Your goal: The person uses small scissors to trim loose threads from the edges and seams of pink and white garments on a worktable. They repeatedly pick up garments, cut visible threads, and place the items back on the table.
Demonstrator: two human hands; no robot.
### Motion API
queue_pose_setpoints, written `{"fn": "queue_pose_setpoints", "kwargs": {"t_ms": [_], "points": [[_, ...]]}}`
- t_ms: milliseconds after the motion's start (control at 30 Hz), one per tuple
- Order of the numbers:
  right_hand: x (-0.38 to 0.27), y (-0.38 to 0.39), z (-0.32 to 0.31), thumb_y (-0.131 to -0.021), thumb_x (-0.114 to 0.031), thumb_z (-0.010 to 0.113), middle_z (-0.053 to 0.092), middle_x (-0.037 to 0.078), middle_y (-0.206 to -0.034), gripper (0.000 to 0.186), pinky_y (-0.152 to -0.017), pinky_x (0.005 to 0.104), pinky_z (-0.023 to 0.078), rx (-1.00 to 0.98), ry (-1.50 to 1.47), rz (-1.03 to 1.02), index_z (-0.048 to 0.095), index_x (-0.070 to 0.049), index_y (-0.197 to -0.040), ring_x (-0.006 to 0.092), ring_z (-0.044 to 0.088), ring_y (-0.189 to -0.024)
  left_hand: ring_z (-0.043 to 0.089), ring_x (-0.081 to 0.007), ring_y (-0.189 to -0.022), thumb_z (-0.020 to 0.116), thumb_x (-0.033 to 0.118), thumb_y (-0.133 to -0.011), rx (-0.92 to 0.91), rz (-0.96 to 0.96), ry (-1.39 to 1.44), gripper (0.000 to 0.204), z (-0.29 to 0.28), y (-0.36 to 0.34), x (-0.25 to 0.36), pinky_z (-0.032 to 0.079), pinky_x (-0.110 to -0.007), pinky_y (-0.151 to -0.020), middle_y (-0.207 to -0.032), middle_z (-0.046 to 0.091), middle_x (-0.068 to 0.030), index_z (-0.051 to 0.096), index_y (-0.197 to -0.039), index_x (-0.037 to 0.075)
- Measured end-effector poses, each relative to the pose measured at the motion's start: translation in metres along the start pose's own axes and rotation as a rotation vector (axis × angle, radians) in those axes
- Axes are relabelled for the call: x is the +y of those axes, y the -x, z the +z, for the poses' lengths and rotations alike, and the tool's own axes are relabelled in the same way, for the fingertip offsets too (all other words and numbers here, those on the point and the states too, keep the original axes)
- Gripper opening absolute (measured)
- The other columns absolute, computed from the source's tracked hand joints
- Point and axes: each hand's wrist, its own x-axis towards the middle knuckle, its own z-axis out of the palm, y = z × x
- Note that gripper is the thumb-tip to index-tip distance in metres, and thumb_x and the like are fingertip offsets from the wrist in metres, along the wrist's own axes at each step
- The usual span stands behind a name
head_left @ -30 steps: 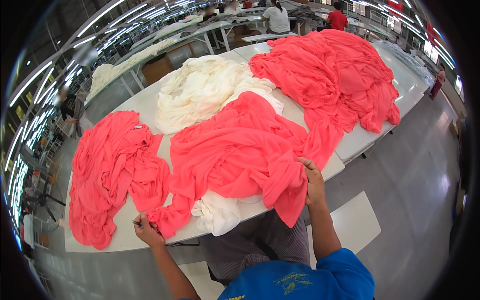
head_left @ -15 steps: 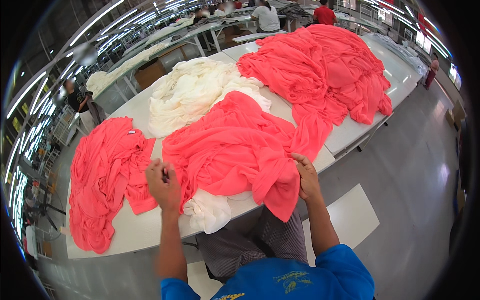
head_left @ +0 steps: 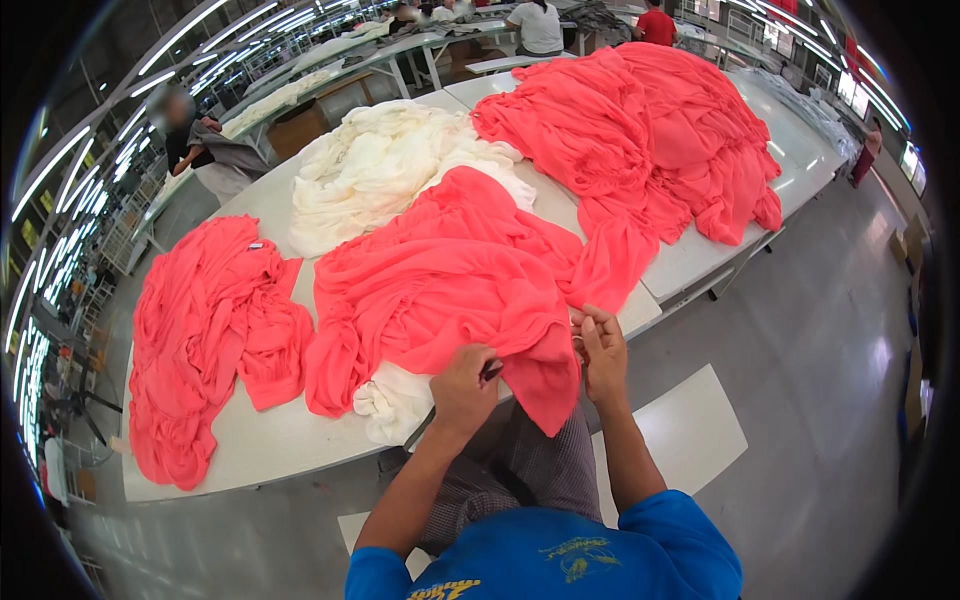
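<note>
A gathered coral garment point(head_left: 440, 290) lies heaped on the table before me, its near corner hanging over the edge above my lap. My left hand point(head_left: 465, 390) is closed beside that hanging corner, with a small dark tool point(head_left: 491, 370) showing between thumb and fingers; its kind is too small to make out. At the corner's right edge, my right hand point(head_left: 603, 355) pinches the cloth, fingertips partly behind it. A crumpled white cloth point(head_left: 392, 402) pokes out from under the garment, left of my left hand.
More coral garments lie piled at left point(head_left: 205, 350) and at far right point(head_left: 640, 130). Behind the middle heap sits a cream cloth pile point(head_left: 375, 170). The white table point(head_left: 290, 445) runs across; a white bench point(head_left: 690, 420) stands at my right. A person point(head_left: 195, 150) stands beyond the table's left end.
My left hand has moved right, from the garment's left side to its hanging corner. My right hand stays at the corner's right edge. The person at far left has come nearer.
</note>
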Motion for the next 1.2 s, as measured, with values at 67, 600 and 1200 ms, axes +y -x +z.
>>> {"fn": "queue_pose_setpoints", "kwargs": {"t_ms": [67,600,1200], "points": [[-0.004,0.023,0.007,-0.095,-0.013,0.054,0.055,0.010,-0.113,0.033,-0.082,0.0252,0.048,0.006,0.266,-0.179,0.046,0.002,-0.124,0.0145,0.056,-0.096,0.058,-0.0117,-0.060,0.072,0.005,-0.078,-0.039,-0.141,0.070,0.016,-0.009,-0.002,-0.003,0.045,-0.025,-0.051,-0.074,0.061,-0.0089,0.064,-0.092,0.004],[-0.034,0.030,0.013,-0.085,0.009,0.052,0.065,0.005,-0.098,0.027,-0.080,0.0218,0.047,-0.173,0.505,0.070,0.058,0.004,-0.111,0.0074,0.060,-0.089,0.057,-0.0073,-0.071,0.071,0.006,-0.082,0.134,-0.863,1.162,0.016,-0.061,-0.014,-0.025,0.048,-0.021,-0.067,-0.081,0.061,-0.0025,0.060,-0.091,0.000],[-0.062,0.002,0.100,-0.086,-0.017,0.067,0.066,0.007,-0.093,0.025,-0.075,0.0277,0.048,-0.722,0.859,-0.020,0.064,-0.003,-0.107,0.0142,0.060,-0.081,0.049,-0.0017,-0.066,0.070,0.012,-0.085,-0.308,-0.638,1.005,0.016,-0.120,0.024,-0.033,0.041,-0.020,-0.058,-0.072,0.057,0.0032,0.064,-0.092,-0.001]]}}
